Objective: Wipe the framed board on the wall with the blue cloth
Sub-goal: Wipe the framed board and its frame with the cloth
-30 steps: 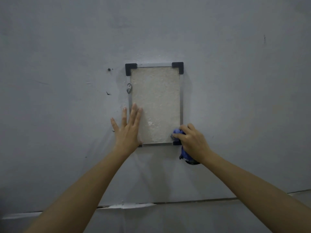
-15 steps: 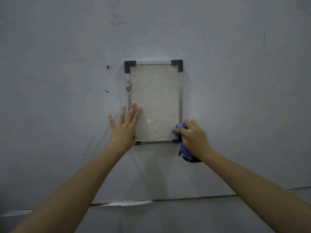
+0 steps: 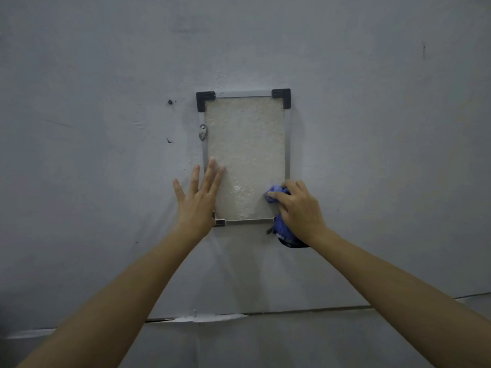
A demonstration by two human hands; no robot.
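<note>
A framed board [image 3: 245, 144] with a pale speckled face, thin metal rails and black corner caps hangs upright on the grey wall. My left hand [image 3: 199, 197] lies flat with fingers spread over the board's lower left edge, covering that corner. My right hand [image 3: 299, 211] is closed on a crumpled blue cloth [image 3: 281, 229] and presses it against the board's lower right corner. Part of the cloth pokes out above my fingers and part hangs below the frame.
A small metal hanger [image 3: 203, 134] sits on the frame's left rail. A screw hole [image 3: 170, 102] and a dark mark [image 3: 169, 140] are on the wall to the left. A horizontal seam [image 3: 265, 313] with peeling paint runs across the wall below my arms.
My right hand with the cloth has slid slightly up and inward along the board's lower right corner. My left hand stays pressed on the lower left edge.
</note>
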